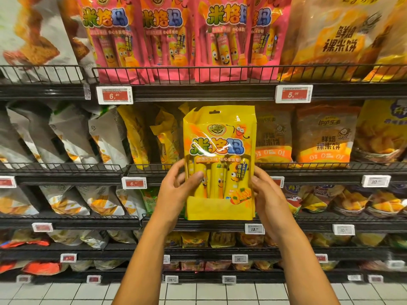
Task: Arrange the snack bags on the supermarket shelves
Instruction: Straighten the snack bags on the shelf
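Yellow snack bag point(220, 164) held upright in front of the shelves, level with the second shelf point(308, 170) from the top, printed face toward the camera. Left hand point(176, 190) grips its lower left edge, thumb curled over the front; right hand point(267, 194) holds the lower right edge, fingers wrapped behind. Pink snack bags point(167, 40) of matching design stand upright on the shelf above, over a red price tag point(114, 95).

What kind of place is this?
A supermarket snack aisle: black wire-fronted shelves packed with snack bags, and price tags clipped along their edges. Both hands hold a yellow snack bag.
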The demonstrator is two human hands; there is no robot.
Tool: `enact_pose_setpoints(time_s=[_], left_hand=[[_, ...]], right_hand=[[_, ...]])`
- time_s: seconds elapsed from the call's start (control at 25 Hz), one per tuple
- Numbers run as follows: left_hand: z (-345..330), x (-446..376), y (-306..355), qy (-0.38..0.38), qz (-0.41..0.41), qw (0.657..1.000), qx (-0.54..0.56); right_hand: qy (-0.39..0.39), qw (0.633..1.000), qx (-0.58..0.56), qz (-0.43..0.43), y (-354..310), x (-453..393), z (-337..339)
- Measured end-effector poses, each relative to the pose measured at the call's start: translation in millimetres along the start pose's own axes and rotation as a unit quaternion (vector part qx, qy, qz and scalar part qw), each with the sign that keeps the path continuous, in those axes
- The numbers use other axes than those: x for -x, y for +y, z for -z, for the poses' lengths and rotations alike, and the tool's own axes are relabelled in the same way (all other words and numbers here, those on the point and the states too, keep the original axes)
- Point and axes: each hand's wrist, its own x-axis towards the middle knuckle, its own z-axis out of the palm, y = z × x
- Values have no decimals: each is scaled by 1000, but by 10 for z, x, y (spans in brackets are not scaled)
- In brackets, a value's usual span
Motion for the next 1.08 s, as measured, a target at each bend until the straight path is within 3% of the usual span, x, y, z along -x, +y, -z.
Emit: enact_pose_setpoints(time_s=[0.24,0.44,0.6,1.08], left_hand=[[31,30,97,-15,48,998,26],[16,5,204,-76,123,986,89],[-76,-81,305,-54,185,971,141],[-59,-152,342,-60,228,960,150]], right_hand=[[22,998,-51,-10,-43,2,-27],[65,990,-103,-72,-118,-50,-14],[76,982,-134,-112,-191,-122,-60],[66,971,-175,-149,-235,-162,-47]])
